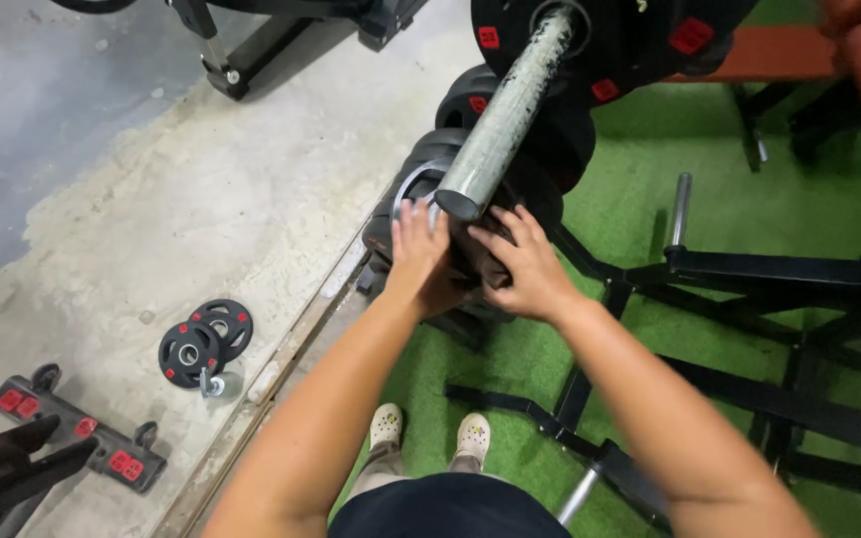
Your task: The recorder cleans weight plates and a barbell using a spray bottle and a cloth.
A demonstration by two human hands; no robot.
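Note:
Both my hands rest on a black weight plate (401,204) standing on a rack below a scuffed silver barbell sleeve (505,110). My left hand (418,251) lies flat on the plate's left face, fingers spread. My right hand (520,267) grips its right part, fingers curled over a dark edge. The sleeve's open end sits just above my fingers. More black plates with red labels (640,40) are loaded on the bar behind.
Black rack legs and bars (779,269) cross the green turf on the right. Two small black plates (203,341) and a dumbbell-type bar lie on the concrete at left. A black handle with red marks (77,430) lies lower left. My white shoes (429,430) stand below.

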